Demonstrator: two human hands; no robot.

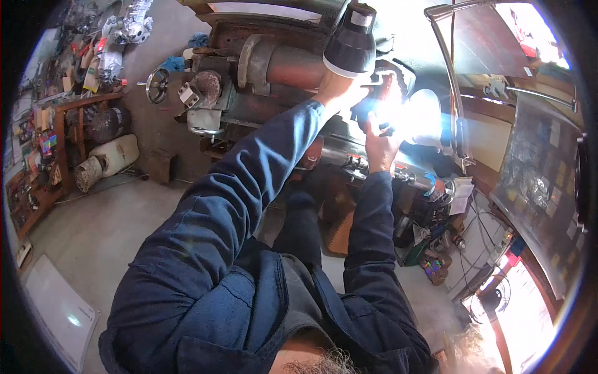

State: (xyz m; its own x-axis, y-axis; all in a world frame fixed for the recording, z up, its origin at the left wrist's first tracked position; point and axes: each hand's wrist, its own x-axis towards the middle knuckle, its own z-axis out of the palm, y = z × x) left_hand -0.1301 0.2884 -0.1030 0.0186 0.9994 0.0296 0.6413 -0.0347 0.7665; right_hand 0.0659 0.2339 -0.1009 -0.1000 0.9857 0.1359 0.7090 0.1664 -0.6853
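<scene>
Left arm [249, 168] extends far, slanting right; left hand [338, 92] is partly hidden. Right arm [369, 230] extends nearly straight; right hand [381, 148] sits slightly nearer, its closure indeterminable.

Item 1: 1 dark, compact part [360, 116], exact shape and material unclear, partly washed out; located ahead of you, right of centre. Item 2: 1 reddish-brown, rounded metal part [390, 86], edge jagged, just beyond item 1 from you, lower portion bleached white.
</scene>
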